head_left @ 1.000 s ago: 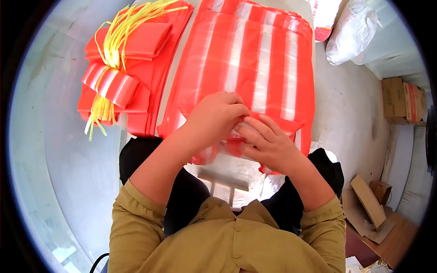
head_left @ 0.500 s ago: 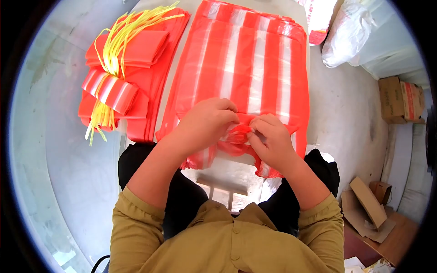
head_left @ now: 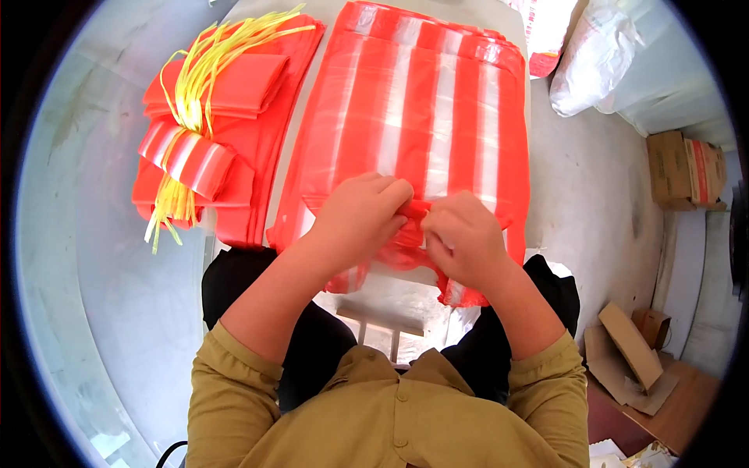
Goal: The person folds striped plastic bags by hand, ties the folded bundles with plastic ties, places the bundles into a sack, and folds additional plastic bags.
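Observation:
A stack of red plastic bags (head_left: 417, 117) with clear stripes lies flat on the table in front of me. At its near edge, my left hand (head_left: 365, 209) is closed on bunched red plastic. Close beside it, my right hand (head_left: 468, 238) also pinches the gathered edge of a bag. Between the two hands runs a short twisted strip of red film. Below them, loose bag ends hang over the table's front edge. My fingertips are partly hidden behind the knuckles.
To the left lie folded red bags (head_left: 246, 140), a rolled striped bundle (head_left: 187, 158) and yellow ties (head_left: 195, 78). A white sack (head_left: 597, 58) stands at the back right. Cardboard boxes (head_left: 683, 170) are on the right, with cut cardboard (head_left: 632, 351) lower down.
Both hands have turned slightly and closed tighter on the plastic. The loose bunch between them is now drawn into a narrower strip.

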Motion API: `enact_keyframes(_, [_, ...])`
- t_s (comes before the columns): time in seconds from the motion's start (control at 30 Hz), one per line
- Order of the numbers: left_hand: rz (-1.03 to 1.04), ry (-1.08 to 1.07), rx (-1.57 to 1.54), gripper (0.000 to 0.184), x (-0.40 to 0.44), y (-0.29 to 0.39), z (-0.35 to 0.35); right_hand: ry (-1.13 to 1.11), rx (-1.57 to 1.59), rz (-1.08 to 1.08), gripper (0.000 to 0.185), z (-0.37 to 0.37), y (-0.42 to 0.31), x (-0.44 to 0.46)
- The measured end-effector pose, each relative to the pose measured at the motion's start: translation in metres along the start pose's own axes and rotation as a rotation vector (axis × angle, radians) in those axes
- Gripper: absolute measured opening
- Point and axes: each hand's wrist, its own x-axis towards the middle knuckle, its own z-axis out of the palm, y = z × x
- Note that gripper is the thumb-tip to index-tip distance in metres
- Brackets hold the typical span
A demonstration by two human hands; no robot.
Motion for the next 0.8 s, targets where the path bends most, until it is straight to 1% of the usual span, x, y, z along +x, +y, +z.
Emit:
enact_keyframes(0.03, [-0.031, 0.007, 0.007, 0.023, 0.000, 0.000, 0.001, -0.029, 0.002, -0.120, 0.028, -0.001, 0.001, 0.000])
enact_keyframes(0.13, [-0.002, -0.003, 0.039, 0.021, 0.000, -0.003, 0.002, -0.152, -0.059, -0.134, 0.041, 0.000, -0.007, 0.002])
enact_keyframes(0.23, [0.063, -0.014, 0.011, 0.019, -0.003, -0.010, 0.003, -0.177, -0.173, -0.116, 0.046, 0.003, -0.001, -0.001])
enact_keyframes(0.33, [0.079, -0.012, 0.010, 0.021, -0.006, -0.004, -0.004, -0.118, -0.135, -0.116, 0.038, -0.001, -0.003, 0.002])
enact_keyframes(0.43, [0.151, 0.000, 0.094, 0.033, -0.012, 0.002, -0.014, -0.176, -0.142, -0.095, 0.044, -0.001, 0.000, -0.001])
enact_keyframes(0.53, [0.167, -0.018, 0.206, 0.036, -0.017, 0.005, -0.017, -0.171, -0.145, -0.108, 0.043, -0.002, 0.002, -0.002])
enact_keyframes(0.63, [0.219, 0.003, 0.323, 0.036, -0.023, 0.001, -0.012, -0.167, -0.138, -0.109, 0.043, -0.002, 0.004, -0.004])
enact_keyframes(0.8, [0.233, -0.040, 0.359, 0.036, -0.023, 0.009, -0.015, -0.187, -0.108, -0.083, 0.046, -0.007, -0.001, 0.000])
